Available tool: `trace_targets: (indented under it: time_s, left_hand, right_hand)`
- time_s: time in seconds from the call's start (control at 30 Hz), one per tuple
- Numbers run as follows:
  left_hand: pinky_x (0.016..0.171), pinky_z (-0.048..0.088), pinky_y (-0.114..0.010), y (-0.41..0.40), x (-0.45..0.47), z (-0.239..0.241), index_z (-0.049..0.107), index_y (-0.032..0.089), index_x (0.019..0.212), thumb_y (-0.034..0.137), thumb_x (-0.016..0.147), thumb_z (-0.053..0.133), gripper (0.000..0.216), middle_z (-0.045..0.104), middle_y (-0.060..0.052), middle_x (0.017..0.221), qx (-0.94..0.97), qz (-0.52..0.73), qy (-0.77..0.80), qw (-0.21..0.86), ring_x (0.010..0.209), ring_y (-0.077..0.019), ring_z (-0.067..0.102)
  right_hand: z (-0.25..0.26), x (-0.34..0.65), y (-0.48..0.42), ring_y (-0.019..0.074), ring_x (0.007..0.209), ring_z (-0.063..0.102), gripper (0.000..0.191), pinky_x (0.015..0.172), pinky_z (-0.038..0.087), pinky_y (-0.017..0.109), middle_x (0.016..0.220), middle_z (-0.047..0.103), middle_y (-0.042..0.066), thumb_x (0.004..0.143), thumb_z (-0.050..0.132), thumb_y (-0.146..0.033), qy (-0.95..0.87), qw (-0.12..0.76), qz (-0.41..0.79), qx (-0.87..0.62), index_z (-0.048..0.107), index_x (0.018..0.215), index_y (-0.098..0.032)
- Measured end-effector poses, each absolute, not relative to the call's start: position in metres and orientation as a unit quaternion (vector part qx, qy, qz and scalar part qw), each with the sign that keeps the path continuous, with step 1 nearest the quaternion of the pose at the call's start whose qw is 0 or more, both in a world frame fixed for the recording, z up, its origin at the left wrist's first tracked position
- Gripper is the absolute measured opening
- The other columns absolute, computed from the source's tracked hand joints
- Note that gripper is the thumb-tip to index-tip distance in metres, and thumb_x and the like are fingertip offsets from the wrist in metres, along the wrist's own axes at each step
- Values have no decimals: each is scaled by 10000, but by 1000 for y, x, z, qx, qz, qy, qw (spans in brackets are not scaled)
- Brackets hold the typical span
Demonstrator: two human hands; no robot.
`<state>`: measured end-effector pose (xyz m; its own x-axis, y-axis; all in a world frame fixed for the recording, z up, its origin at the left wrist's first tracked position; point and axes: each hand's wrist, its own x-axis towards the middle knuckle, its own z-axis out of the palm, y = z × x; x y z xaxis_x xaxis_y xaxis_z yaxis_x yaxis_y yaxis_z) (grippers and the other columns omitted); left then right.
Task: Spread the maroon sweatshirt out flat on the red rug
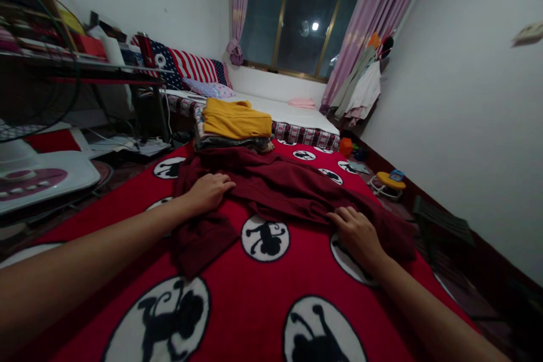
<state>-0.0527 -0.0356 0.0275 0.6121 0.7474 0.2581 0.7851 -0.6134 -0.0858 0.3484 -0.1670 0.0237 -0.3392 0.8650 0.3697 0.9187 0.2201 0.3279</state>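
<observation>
A dark maroon garment lies spread across a red blanket printed with white circles holding black monkey figures. My left hand rests flat on the garment's left part, fingers stretched out toward the right. My right hand lies on the garment's lower right edge, fingers curled onto a fold of the cloth. Behind the garment sits a pile of folded clothes with a yellow piece on top.
A second bed with a striped pillow stands by the window. A cluttered shelf and a fan are at the left. Clothes hang by the pink curtain. Small items, a yellow stool among them, sit along the right wall.
</observation>
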Motion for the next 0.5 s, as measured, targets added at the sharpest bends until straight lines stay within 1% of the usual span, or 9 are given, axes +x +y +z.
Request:
trace_targets:
  time_s: [0.03,0.1,0.17,0.27,0.33,0.4,0.5]
  left_hand:
    - [914,458,-349,-35,-53,26,646,226,1211,137,828,431,448,634,-83,1200,-888,-105,-439,85,1073,-244,597]
    - [906,461,-318,-29,-57,27,638,232,1225,155,815,445,460,630,-70,1219,-886,-110,-446,64,1087,-231,595]
    - [901,457,-303,-20,-63,30,637,258,1213,121,783,454,487,624,-50,1235,-894,-97,-435,53,1113,-220,583]
    - [856,456,-301,-11,-66,35,651,273,1145,60,741,458,495,647,-47,1167,-903,-79,-417,69,1073,-216,591]
    - [834,456,-305,-11,-62,38,678,248,1062,46,724,468,446,673,-68,1074,-902,-82,-415,88,1027,-226,599]
    - [826,459,-313,-13,-55,42,708,225,960,51,704,486,381,694,-92,970,-898,-80,-422,101,979,-240,611]
    - [801,468,-315,-18,-46,53,736,230,882,98,667,511,338,715,-90,890,-887,-78,-447,82,912,-251,639]
  right_hand:
    - [25,347,-167,250,961,572,324,791,453,356,1059,647,113,899,445,-131,-772,28,-250,-583,656,1133,-207]
    - [30,348,-165,260,955,564,300,751,439,348,1040,642,117,902,452,-139,-752,-7,-262,-605,655,1115,-201]
    - [36,351,-160,267,972,563,311,733,432,340,1062,637,123,884,453,-101,-739,-32,-276,-614,651,1101,-201]
    - [48,354,-151,259,971,583,323,687,431,316,1052,651,120,855,450,-53,-741,-59,-267,-614,658,1054,-199]
    - [58,354,-147,248,962,610,313,650,435,300,1043,668,113,868,448,-78,-739,-50,-247,-625,665,1055,-204]
    - [70,353,-147,236,928,645,320,627,444,291,1055,685,100,903,427,-130,-725,-24,-235,-647,664,1101,-217]
    - [90,354,-154,222,850,685,359,616,461,294,1093,703,77,934,393,-169,-706,21,-242,-665,653,1170,-240]
